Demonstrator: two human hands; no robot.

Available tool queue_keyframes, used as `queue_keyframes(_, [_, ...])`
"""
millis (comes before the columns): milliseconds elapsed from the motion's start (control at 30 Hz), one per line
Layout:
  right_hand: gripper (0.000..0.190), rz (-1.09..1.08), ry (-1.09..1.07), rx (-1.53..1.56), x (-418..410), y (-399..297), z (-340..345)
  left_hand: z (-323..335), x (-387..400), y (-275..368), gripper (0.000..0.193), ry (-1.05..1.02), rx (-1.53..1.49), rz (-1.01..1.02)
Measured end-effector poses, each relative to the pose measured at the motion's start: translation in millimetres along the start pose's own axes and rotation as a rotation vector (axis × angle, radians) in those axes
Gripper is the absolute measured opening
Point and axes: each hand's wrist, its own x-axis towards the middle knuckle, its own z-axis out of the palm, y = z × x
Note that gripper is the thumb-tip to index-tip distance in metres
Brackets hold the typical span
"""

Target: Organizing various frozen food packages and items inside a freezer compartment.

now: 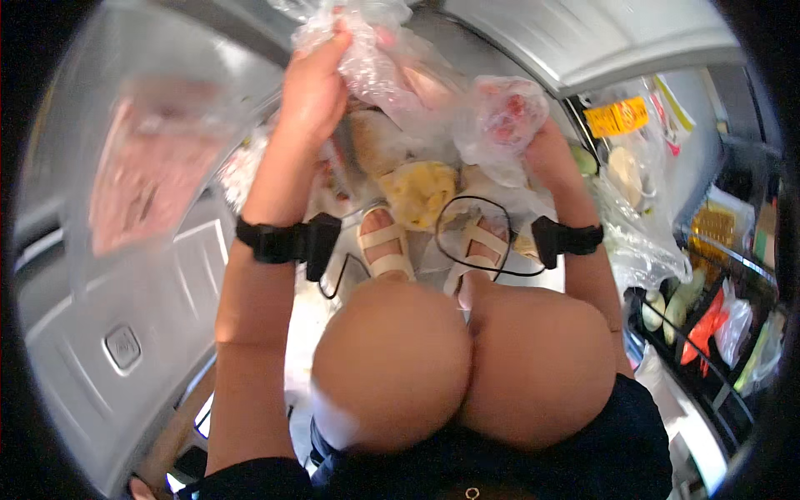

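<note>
At the top of the view my left hand (315,87) grips a crinkled clear plastic bag (369,62). Something pale pink shows through the film, too blurred to identify. To the right, my right hand (550,147) holds a second clear plastic bag (509,112) with red and pink contents. Its fingers are largely hidden behind that bag. Below the two bags, a yellow bundle in clear plastic (422,190) lies on the floor just beyond my sandals (385,244). A brownish wrapped thing (378,140) rests behind it.
A pale panel (75,350) stands at left, with a blurred pinkish thing (153,169) above. On the right, a plastic bag bearing a yellow label (619,117) sits above a black rack (681,369) of vegetables and bags. A black cable (478,197) loops from my right wrist band.
</note>
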Motion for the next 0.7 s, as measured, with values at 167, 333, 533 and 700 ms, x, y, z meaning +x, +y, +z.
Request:
queue_keyframes(167, [0.043, -0.09, -0.253, -0.183, 4.3, -37.5, 35.4, -32.0, -40.2, 7.5, 0.025, 0.121, 0.094, 0.069])
queue_keyframes(333, [0.039, 0.113, -0.568, -0.051, 5.4, -62.6, 92.9, -88.8, -98.7, 33.9, 0.035, 0.29, 0.336, 0.316])
queue_keyframes(533, [0.036, 0.267, -0.777, -0.056, 38.3, -46.1, 138.5, -138.2, -145.6, 64.6, 0.026, 0.142, 1.094, 0.541])
queue_keyframes(700, [0.035, 0.294, -0.833, -0.214, 46.4, -25.1, 160.8, -166.7, -165.8, 23.2, 0.065, 0.084, 1.29, 0.202])
